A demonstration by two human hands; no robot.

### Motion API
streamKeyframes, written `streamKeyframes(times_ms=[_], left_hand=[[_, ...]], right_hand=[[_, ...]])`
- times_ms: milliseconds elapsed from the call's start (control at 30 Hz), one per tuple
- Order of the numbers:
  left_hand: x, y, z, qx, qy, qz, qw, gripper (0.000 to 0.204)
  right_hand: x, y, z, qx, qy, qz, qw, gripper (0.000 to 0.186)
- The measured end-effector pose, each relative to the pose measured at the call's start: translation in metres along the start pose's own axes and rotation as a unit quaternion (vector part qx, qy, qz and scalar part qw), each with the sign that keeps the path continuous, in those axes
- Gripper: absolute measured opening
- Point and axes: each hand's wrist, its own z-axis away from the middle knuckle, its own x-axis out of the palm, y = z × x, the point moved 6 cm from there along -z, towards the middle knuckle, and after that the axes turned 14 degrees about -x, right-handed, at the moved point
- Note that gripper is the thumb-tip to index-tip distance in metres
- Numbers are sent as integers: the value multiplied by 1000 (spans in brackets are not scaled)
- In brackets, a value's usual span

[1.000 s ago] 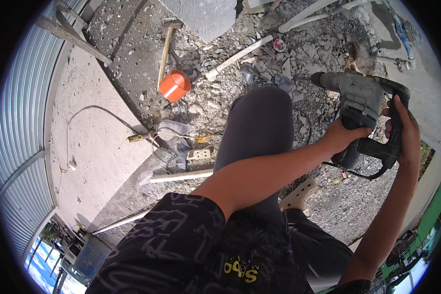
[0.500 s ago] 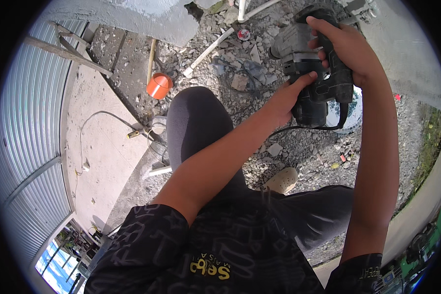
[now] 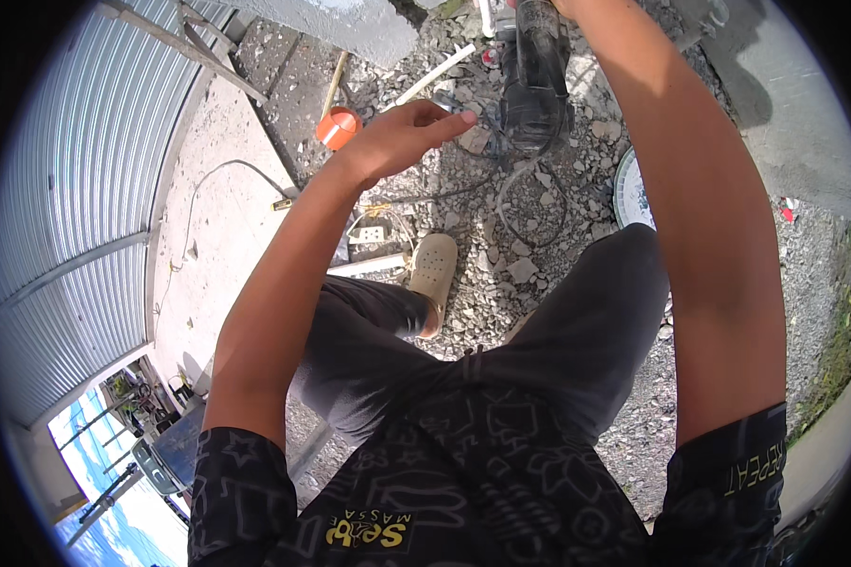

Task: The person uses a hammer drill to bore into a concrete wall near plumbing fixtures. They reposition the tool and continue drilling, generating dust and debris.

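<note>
While the black drill (image 3: 536, 94) sits at one o'clock over the rubble (image 3: 484, 295), the right hand (image 3: 569, 7) is up at its far end, cut off by the top edge, its grip impossible to tell! Left hand (image 3: 399, 139) at twelve, apart from the drill, fingers loosely spread! White pipe (image 3: 435, 75) just beyond, orange cup (image 3: 338, 128) at eleven, socket block (image 3: 367, 235) at ten!

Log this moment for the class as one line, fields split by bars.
left hand: apart from power tool, nothing visibly held | right hand: at tool, mostly cropped | orange container: beside left hand
</note>
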Motion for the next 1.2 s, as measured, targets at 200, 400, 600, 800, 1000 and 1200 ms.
streamKeyframes(times_ms=[200,400,600,800,1000,1200], left_hand=[[-99,-91,154,-53,174,110,977,50],[-97,-144,166,-105,192,127,967,50],[-59,-111,119,-66,180,28,981,60],[-87,-74,146,-55,224,-58,971,58],[-88,-64,184,-55,259,-57,963,51],[-89,-21,173,14,214,-61,975,37]], right_hand=[[36,2,-33,-55,-80,55,994,26],[44,-3,-35,-58,-81,189,977,35],[106,-12,-43,-260,-215,557,759,31],[125,-6,-58,-274,-169,516,794,32],[87,5,-66,-306,-119,497,803,30],[33,23,-58,-381,-76,502,772,29]])
